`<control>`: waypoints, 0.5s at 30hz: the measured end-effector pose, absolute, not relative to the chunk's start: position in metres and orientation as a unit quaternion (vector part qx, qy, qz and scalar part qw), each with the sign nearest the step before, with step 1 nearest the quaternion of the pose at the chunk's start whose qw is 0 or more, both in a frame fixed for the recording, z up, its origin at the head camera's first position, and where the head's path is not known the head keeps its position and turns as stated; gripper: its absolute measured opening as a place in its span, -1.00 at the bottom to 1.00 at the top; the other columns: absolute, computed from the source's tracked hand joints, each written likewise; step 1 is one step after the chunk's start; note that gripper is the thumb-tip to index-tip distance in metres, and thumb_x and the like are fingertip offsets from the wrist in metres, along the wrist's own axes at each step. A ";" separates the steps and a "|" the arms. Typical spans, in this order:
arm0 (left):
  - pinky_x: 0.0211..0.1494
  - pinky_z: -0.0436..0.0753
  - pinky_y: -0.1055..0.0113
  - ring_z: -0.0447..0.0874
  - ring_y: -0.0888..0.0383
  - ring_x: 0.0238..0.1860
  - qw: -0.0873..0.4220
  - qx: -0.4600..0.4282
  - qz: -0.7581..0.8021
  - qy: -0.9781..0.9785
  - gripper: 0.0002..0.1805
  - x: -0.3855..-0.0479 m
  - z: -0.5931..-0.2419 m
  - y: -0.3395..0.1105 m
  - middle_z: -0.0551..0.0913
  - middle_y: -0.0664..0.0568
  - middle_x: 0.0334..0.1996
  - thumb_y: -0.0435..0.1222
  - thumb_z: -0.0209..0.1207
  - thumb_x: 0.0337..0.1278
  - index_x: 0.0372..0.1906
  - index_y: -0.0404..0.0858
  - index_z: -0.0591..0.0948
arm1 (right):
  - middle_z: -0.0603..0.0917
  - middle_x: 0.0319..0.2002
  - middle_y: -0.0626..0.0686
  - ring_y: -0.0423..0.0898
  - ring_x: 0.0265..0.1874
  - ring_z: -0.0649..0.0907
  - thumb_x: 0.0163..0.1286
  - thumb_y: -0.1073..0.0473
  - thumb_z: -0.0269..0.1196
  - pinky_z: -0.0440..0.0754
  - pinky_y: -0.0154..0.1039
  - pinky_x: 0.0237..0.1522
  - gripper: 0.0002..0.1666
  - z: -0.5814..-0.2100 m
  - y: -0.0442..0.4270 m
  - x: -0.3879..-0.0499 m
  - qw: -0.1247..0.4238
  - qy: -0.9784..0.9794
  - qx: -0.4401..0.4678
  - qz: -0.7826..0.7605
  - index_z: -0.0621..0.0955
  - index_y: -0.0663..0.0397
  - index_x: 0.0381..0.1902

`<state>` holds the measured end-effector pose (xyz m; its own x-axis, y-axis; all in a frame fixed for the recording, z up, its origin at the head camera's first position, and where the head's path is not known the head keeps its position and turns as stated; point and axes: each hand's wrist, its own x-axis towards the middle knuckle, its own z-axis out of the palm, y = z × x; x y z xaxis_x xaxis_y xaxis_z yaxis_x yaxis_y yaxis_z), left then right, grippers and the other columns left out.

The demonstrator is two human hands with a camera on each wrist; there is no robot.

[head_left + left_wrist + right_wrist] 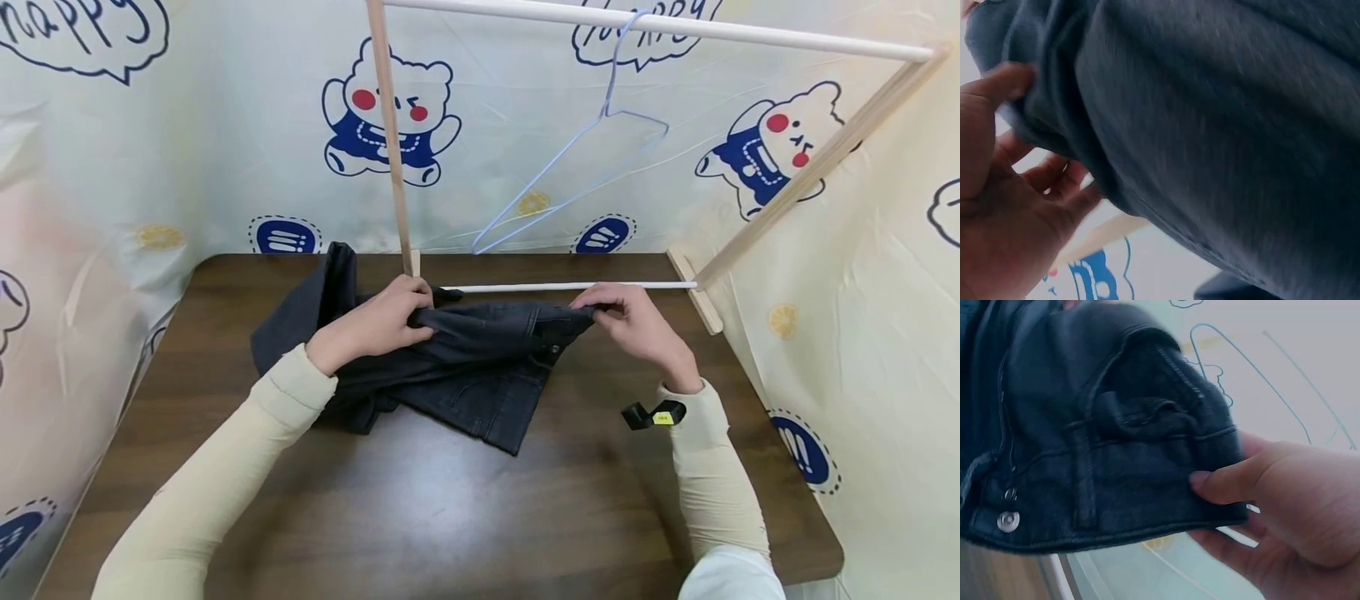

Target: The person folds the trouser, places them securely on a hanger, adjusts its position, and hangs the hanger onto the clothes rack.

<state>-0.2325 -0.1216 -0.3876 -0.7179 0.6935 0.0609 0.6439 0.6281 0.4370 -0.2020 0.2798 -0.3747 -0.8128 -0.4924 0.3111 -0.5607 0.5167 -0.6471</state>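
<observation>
On the brown table (525,517), the dark pants (487,367) sit bunched near the clock's middle, waist toward 3. The left hand (375,323) at 9 pinches a fold; the right hand (641,323) at 3 pinches the waist's corner, thumb in front. It should help to pinch firmly and pull the waist flat. At 10, a word (75,33) looks like "happy"; at 4, a yellow label (663,418) is too tiny to read.
</observation>
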 end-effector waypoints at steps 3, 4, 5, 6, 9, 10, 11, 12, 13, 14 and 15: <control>0.00 0.59 0.11 0.57 0.02 -0.13 0.052 0.370 0.256 0.892 -0.78 -0.229 -0.383 -0.130 0.65 -0.06 -0.13 -0.28 0.38 0.24 -0.10 -0.25 0.63 | 0.75 -0.04 0.03 -0.15 -0.30 0.56 0.36 0.58 0.15 0.49 -0.35 -0.41 -0.55 -0.373 0.282 -0.203 0.073 -0.869 0.291 0.394 0.77 0.02 -0.06; -0.06 0.61 0.14 0.59 0.06 -0.21 0.053 0.370 0.266 0.889 -0.76 -0.227 -0.381 -0.133 0.67 -0.03 -0.19 -0.27 0.40 0.21 -0.10 -0.24 0.62 | 0.76 -0.05 0.04 -0.15 -0.31 0.55 0.36 0.59 0.17 0.49 -0.37 -0.42 -0.55 -0.372 0.282 -0.203 0.082 -0.865 0.293 0.398 0.77 0.03 -0.05; -0.12 0.61 0.17 0.59 0.09 -0.28 0.053 0.370 0.273 0.886 -0.73 -0.225 -0.378 -0.135 0.68 0.00 -0.25 -0.26 0.41 0.19 -0.08 -0.23 0.61 | 0.76 -0.07 0.07 -0.13 -0.32 0.55 0.34 0.60 0.18 0.48 -0.39 -0.43 -0.57 -0.367 0.280 -0.202 0.091 -0.863 0.294 0.400 0.77 0.09 -0.05; -0.17 0.60 0.19 0.58 0.12 -0.32 0.053 0.371 0.280 0.884 -0.71 -0.222 -0.375 -0.138 0.68 0.02 -0.29 -0.25 0.42 0.18 -0.07 -0.22 0.61 | 0.76 -0.08 0.12 -0.10 -0.33 0.56 0.33 0.62 0.19 0.48 -0.41 -0.43 -0.59 -0.362 0.278 -0.199 0.099 -0.860 0.297 0.403 0.77 0.15 -0.05; -0.22 0.59 0.24 0.56 0.17 -0.37 0.037 0.374 0.290 0.880 -0.66 -0.216 -0.366 -0.144 0.67 0.07 -0.34 -0.20 0.43 0.16 -0.04 -0.21 0.60 | 0.76 -0.12 0.24 -0.06 -0.33 0.58 0.27 0.67 0.21 0.48 -0.48 -0.40 -0.64 -0.343 0.272 -0.193 0.123 -0.853 0.299 0.409 0.74 0.33 -0.07; -0.24 0.58 0.25 0.56 0.18 -0.38 0.034 0.374 0.294 0.879 -0.67 -0.213 -0.364 -0.146 0.65 0.07 -0.36 -0.20 0.42 0.17 -0.05 -0.21 0.60 | 0.75 -0.13 0.28 -0.09 -0.31 0.60 0.26 0.68 0.21 0.51 -0.50 -0.37 -0.65 -0.337 0.271 -0.190 0.128 -0.851 0.297 0.413 0.73 0.38 -0.07; -0.25 0.58 0.27 0.55 0.19 -0.39 0.031 0.375 0.296 0.878 -0.69 -0.211 -0.361 -0.147 0.65 0.08 -0.37 -0.20 0.40 0.19 -0.05 -0.21 0.60 | 0.75 -0.13 0.32 -0.14 -0.29 0.63 0.26 0.69 0.21 0.53 -0.51 -0.33 -0.67 -0.331 0.269 -0.188 0.133 -0.850 0.295 0.415 0.72 0.43 -0.08; -0.26 0.58 0.29 0.55 0.21 -0.40 0.027 0.378 0.296 0.877 -0.71 -0.208 -0.358 -0.149 0.64 0.09 -0.38 -0.21 0.39 0.21 -0.05 -0.21 0.59 | 0.75 -0.13 0.33 -0.21 -0.26 0.65 0.26 0.68 0.21 0.56 -0.54 -0.29 -0.68 -0.329 0.270 -0.189 0.138 -0.849 0.293 0.418 0.72 0.44 -0.08; -0.29 0.57 0.30 0.55 0.22 -0.41 0.023 0.381 0.296 0.876 -0.73 -0.204 -0.356 -0.149 0.64 0.10 -0.39 -0.23 0.39 0.23 -0.07 -0.21 0.59 | 0.75 -0.13 0.34 -0.30 -0.22 0.66 0.27 0.68 0.21 0.58 -0.56 -0.25 -0.69 -0.327 0.271 -0.190 0.146 -0.848 0.289 0.420 0.72 0.45 -0.08; -0.30 0.57 0.32 0.55 0.23 -0.42 0.019 0.384 0.295 0.875 -0.74 -0.200 -0.353 -0.149 0.65 0.11 -0.39 -0.24 0.38 0.24 -0.07 -0.21 0.58 | 0.74 -0.12 0.35 -0.37 -0.19 0.66 0.27 0.68 0.20 0.60 -0.56 -0.21 -0.69 -0.327 0.272 -0.192 0.154 -0.845 0.287 0.424 0.71 0.46 -0.09; -0.32 0.58 0.33 0.55 0.25 -0.43 0.015 0.387 0.294 0.874 -0.74 -0.196 -0.350 -0.148 0.66 0.11 -0.39 -0.26 0.38 0.24 -0.06 -0.21 0.58 | 0.74 -0.12 0.36 -0.42 -0.16 0.65 0.27 0.68 0.20 0.61 -0.57 -0.17 -0.69 -0.328 0.274 -0.195 0.163 -0.843 0.283 0.427 0.72 0.46 -0.08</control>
